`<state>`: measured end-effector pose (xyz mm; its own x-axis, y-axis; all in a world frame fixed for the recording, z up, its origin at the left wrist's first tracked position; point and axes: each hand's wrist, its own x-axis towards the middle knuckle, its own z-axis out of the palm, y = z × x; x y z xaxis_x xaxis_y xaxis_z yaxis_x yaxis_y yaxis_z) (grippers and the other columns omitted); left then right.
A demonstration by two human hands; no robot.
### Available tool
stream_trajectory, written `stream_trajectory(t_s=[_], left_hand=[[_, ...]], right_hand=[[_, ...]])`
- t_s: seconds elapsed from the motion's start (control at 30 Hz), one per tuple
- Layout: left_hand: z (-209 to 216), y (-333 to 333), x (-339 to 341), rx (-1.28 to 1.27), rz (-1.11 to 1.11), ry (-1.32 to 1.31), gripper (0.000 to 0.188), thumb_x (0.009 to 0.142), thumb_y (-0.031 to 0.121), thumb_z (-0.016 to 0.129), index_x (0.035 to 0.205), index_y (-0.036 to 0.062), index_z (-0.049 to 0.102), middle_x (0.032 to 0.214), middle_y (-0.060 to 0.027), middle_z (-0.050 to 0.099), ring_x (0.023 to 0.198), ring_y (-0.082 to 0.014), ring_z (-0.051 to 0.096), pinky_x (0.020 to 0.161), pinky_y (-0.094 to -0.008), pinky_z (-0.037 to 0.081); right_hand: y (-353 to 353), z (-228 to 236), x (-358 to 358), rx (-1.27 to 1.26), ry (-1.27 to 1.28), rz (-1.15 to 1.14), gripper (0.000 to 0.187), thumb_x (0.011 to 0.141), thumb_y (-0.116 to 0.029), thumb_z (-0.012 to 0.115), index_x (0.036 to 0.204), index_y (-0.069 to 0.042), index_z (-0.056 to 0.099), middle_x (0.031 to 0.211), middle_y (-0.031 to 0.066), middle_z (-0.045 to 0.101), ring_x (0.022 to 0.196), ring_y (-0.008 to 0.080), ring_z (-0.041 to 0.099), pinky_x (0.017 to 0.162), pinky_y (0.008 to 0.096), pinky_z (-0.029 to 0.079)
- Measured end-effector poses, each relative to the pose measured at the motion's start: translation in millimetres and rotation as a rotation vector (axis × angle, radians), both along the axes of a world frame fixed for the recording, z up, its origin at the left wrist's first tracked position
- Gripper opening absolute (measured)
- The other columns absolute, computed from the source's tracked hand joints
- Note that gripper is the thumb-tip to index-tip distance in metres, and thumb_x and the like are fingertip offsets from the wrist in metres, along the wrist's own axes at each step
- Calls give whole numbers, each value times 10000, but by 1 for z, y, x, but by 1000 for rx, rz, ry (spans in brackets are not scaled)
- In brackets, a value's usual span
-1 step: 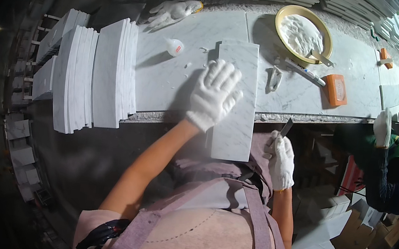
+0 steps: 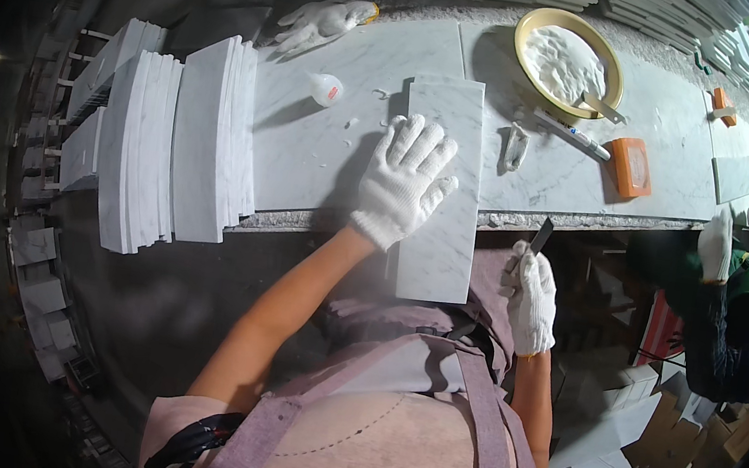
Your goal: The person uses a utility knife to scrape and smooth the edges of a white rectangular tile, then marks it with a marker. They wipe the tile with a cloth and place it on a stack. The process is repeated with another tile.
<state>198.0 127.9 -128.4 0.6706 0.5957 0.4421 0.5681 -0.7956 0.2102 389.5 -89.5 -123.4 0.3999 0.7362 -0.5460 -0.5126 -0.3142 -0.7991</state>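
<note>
My left hand (image 2: pixel 405 177), in a white knit glove, lies with its fingers spread on a white-grey marble tile (image 2: pixel 440 233). The long tile rests on the slab-topped bench, its near end jutting past the front edge toward my body. Off the tile's right side, my right hand (image 2: pixel 532 300), gloved too, is closed around a narrow dark flat blade (image 2: pixel 542 236). The blade's tip points up and away from me, apart from the tile. Its lower end is hidden in my fingers.
Stacked marble tiles (image 2: pixel 213 139) stand at the left. A yellow bowl (image 2: pixel 519 60) of white paste, a marker (image 2: pixel 574 135), an orange block (image 2: pixel 630 167), a small white bottle (image 2: pixel 326 90) and a spare glove (image 2: pixel 320 26) lie on the bench (image 2: pixel 290 158). Another person's gloved hand (image 2: pixel 716 243) is at far right.
The fingers of my left hand have spread slightly on the tile. My right hand and the blade have barely shifted.
</note>
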Motion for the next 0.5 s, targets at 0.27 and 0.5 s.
stream_trajectory(t_s=[0.27,0.5], left_hand=[[-11,48,10,4,332,42,504,952,338,715,1403,120,656,1469,-107,614,1465,-339,465,1209,-504,367],[-11,4,-13,-101,136,-198,361,904,213,745,1243,90,734,1353,-101,667,1349,-336,564,1163,-503,424]], right_hand=[[44,35,22,48,-160,28,570,1080,-270,652,1576,-38,494,948,-12,624,762,43,533,632,198,446],[119,68,74,87,-568,-15,481,1030,-148,721,1492,-76,610,880,-23,674,671,19,545,577,187,438]])
